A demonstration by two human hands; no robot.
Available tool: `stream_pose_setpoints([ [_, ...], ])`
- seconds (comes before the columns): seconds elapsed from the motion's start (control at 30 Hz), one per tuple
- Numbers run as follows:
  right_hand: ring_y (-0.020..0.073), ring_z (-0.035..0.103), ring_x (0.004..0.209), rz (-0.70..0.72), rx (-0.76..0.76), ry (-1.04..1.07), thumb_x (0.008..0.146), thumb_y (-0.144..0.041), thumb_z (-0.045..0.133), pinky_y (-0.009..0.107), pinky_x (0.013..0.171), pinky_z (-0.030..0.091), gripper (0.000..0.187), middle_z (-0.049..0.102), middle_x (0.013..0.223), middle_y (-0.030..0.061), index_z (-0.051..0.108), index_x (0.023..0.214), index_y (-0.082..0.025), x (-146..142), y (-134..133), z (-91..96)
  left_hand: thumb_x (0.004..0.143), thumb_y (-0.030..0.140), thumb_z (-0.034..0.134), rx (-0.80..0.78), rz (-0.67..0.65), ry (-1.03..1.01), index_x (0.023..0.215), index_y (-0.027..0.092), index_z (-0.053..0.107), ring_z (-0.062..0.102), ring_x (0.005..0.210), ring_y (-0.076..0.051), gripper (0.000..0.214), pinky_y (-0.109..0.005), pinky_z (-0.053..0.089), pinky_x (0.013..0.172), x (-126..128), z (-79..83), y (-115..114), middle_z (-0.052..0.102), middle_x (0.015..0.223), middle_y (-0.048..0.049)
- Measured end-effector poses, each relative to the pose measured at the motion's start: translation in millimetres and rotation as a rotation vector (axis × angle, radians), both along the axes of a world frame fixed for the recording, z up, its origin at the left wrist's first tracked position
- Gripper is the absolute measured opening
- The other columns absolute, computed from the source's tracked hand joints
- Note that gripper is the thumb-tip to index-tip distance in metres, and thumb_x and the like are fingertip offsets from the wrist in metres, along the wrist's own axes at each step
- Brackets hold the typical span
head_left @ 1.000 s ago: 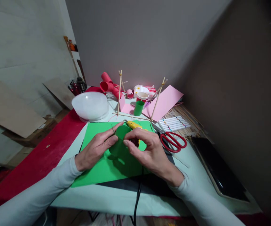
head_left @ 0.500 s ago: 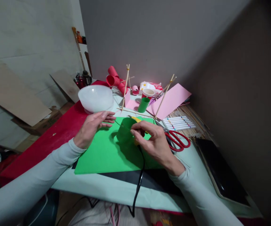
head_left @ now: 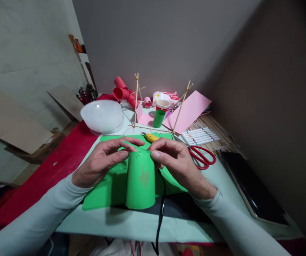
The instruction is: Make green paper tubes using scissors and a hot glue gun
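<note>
A green paper tube [head_left: 141, 183] with a brownish patch on its side hangs upright between my hands, over the front of a green paper sheet [head_left: 102, 193]. My right hand [head_left: 179, 163] pinches the tube's upper rim at the right with thumb and fingertips. At the upper left rim, my left hand [head_left: 99, 163] has its thumb by the outer edge and its fingers over the top, closed loosely on it. Behind the tube lies a yellow utility knife [head_left: 151, 138]. Red-handled scissors [head_left: 202, 156] lie just right of my right hand.
A translucent bowl [head_left: 102, 115] stands at the back left. Stick frames [head_left: 136, 101] hold up near pink paper [head_left: 191, 112], a small green tube [head_left: 158, 118] and a paper cup [head_left: 163, 104]. Markers [head_left: 200, 136] lie right, beside a black flat object [head_left: 251, 188]. A black cable [head_left: 161, 209] crosses the front edge.
The tube has come towards me and now stands upright in view. My left hand has moved right to its rim; earlier it was apart, with a thin strand towards the tube.
</note>
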State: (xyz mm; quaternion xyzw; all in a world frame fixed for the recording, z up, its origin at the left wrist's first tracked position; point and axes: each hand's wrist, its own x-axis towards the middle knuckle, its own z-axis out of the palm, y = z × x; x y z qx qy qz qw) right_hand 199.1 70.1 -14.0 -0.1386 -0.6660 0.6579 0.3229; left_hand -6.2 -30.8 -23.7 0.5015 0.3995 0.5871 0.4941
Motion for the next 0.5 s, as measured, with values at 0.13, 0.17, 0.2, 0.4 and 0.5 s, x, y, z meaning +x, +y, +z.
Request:
stream_pose_setpoints([
  [0.13, 0.0069, 0.046, 0.059, 0.033, -0.107, 0.006, 0.092, -0.037, 0.077, 0.02, 0.053, 0.035, 0.017, 0.058, 0.072, -0.0042, 0.075, 0.088, -0.021, -1, -2, -6.7, 0.09, 0.034, 0.076, 0.022, -0.062, 0.058, 0.087, 0.023, 0.079, 0.067, 0.1, -0.02, 0.012, -0.03, 0.051, 0.09, -5, -3.2, 0, 0.074, 0.123, -0.0062],
  [0.17, 0.0069, 0.045, 0.059, 0.034, -0.129, 0.008, 0.092, -0.039, 0.077, 0.02, 0.053, 0.034, 0.018, 0.057, 0.072, -0.0043, 0.075, 0.089, -0.022, -2, -2, -8.2, 0.09, 0.034, 0.077, 0.017, -0.074, 0.058, 0.086, 0.022, 0.078, 0.067, 0.099, -0.02, 0.013, -0.03, 0.051, 0.088, -6, -2.9, 0, 0.074, 0.124, -0.0066],
  [0.2, 0.0069, 0.044, 0.059, 0.031, -0.15, 0.012, 0.091, -0.04, 0.078, 0.02, 0.053, 0.034, 0.018, 0.056, 0.071, -0.0044, 0.076, 0.089, -0.022, -2, -2, -9.6, 0.09, 0.035, 0.077, 0.011, -0.077, 0.056, 0.085, 0.021, 0.078, 0.066, 0.1, -0.02, 0.014, -0.03, 0.05, 0.088, -6, -2.3, 0, 0.073, 0.125, -0.007],
  [0.4, 0.0083, 0.043, 0.06, 0.018, -0.204, -0.009, 0.089, -0.042, 0.08, 0.021, 0.053, 0.033, 0.018, 0.054, 0.069, -0.0041, 0.078, 0.091, -0.024, -3, -4, -13.1, 0.087, 0.035, 0.079, -0.029, -0.05, 0.082, 0.082, 0.021, 0.078, 0.065, 0.102, -0.021, 0.015, -0.029, 0.049, 0.086, -6, 0.8, 0, 0.071, 0.124, -0.0074],
  [0.5, 0.0084, 0.046, 0.064, 0.025, -0.189, -0.006, 0.089, -0.041, 0.08, 0.02, 0.053, 0.033, 0.018, 0.062, 0.078, -0.0025, 0.078, 0.094, -0.023, -3, -6, -10.0, 0.084, 0.035, 0.081, -0.043, -0.053, 0.08, 0.078, 0.021, 0.077, 0.065, 0.101, -0.021, 0.015, -0.027, 0.049, 0.084, -7, 2.2, 1, 0.073, 0.112, -0.0065],
])
